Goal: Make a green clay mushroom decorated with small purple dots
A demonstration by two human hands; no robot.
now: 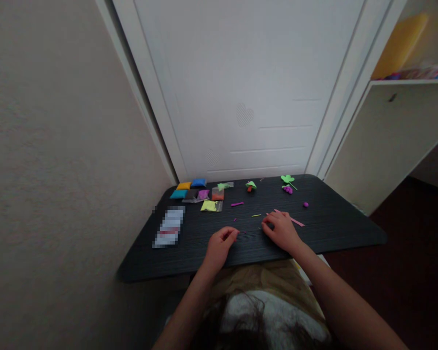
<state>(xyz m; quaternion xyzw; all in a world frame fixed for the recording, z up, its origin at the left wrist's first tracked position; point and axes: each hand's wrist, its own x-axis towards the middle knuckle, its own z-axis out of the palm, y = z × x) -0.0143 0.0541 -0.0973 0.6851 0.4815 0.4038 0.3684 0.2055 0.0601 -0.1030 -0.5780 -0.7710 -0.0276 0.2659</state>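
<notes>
The left hand (220, 243) is pinched, thumb and forefinger meeting at the tips on a thin sliver (243, 232) that pokes out toward the right hand (282, 232); the sliver's colour is too small to make out. The right hand's fingers curl loosely low at the dark table (204, 262), with a gap inside the curl; whether its fingertips hold anything, I cannot tell. A pink strip (298, 222) lies just beside that hand, partly hidden by it. A yellow stick (256, 215) and a small purple piece (235, 219) lie beyond the sliver.
</notes>
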